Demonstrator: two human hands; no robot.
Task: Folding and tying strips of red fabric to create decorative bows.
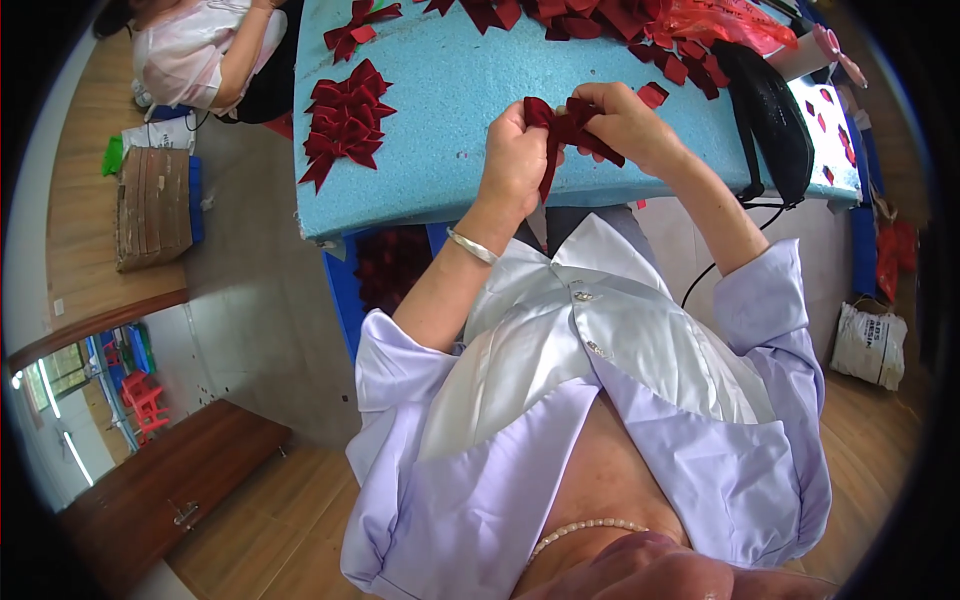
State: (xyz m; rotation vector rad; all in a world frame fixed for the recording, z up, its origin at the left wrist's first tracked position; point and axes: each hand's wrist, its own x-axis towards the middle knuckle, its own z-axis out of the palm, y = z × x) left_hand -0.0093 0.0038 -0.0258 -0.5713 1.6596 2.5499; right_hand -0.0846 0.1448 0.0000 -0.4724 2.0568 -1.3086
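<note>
Pinching a dark red bow (567,128) from both sides, with the left hand (513,160) closed on its left end and the right hand (628,128) on its right, above the near part of the blue table (430,150), well apart from the similar bows (348,118) heaped to the left. Probably light, soft and easy to grip (velvety, by the look of it), but apt to crush under a hard squeeze. Best taken lightly at the gathered middle, with loops and tails left free.
</note>
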